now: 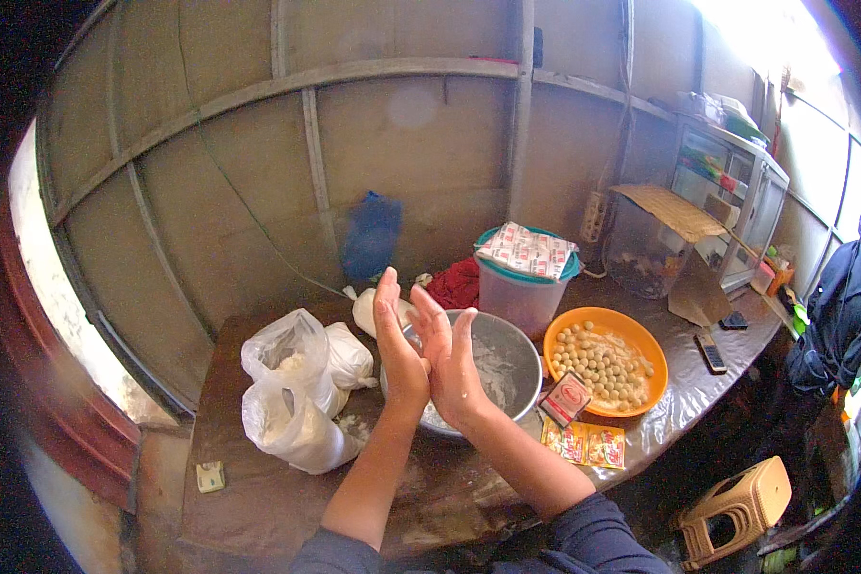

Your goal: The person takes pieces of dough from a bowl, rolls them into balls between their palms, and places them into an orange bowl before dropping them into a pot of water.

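My left hand (397,344) and my right hand (450,359) are raised over a grey metal bowl (525,355), palms turned toward each other. The heels of both hands meet, while the fingers stand apart. I see nothing between them, though the lower palms are hidden. White powder, like flour, coats the inside of the bowl (495,369). To its right, an orange plastic basin (660,351) holds many small round dough-like balls (603,362) and some powder. Left of the bowl, open plastic bags (287,423) contain white powder, some of it spilled on the table.
A lidded plastic bucket (513,298) bears a printed packet (527,250). Yellow sachets (582,443) and a small red box (566,400) lie near the basin. A phone (710,354) sits near the table's right edge. A plastic stool (739,509) stands at lower right.
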Motion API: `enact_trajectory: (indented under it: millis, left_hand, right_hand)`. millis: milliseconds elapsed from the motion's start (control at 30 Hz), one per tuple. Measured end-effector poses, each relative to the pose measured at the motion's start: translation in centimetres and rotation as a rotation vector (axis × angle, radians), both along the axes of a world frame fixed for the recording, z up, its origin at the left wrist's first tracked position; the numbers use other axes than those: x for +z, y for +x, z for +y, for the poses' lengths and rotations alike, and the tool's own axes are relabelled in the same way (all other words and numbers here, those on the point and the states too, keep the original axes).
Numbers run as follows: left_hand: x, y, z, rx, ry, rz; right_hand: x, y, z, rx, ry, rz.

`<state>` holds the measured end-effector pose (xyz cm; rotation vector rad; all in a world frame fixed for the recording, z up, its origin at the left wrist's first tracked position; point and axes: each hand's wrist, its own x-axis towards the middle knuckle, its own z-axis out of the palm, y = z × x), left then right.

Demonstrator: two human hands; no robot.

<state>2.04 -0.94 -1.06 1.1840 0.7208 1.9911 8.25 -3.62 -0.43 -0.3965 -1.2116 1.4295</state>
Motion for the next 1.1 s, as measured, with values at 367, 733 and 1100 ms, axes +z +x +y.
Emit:
enact_trajectory:
  millis: [367,733,1100]
  left_hand:
    - [0.0,-0.6,0.9,0.015,0.099,0.012]
    - [1.3,-0.8,-0.4,-0.028,0.105,-0.055]
    - [0.9,-0.9,-0.2,-0.299,-0.111,-0.293]
  right_hand:
    - [-3.8,0.7,3.0,0.274,-0.658,0.585]
    - [-3.7,1.2,4.1,0.178,-0.591,0.619]
    - [-2.5,4.5,5.3,0.416,-0.495,0.633]
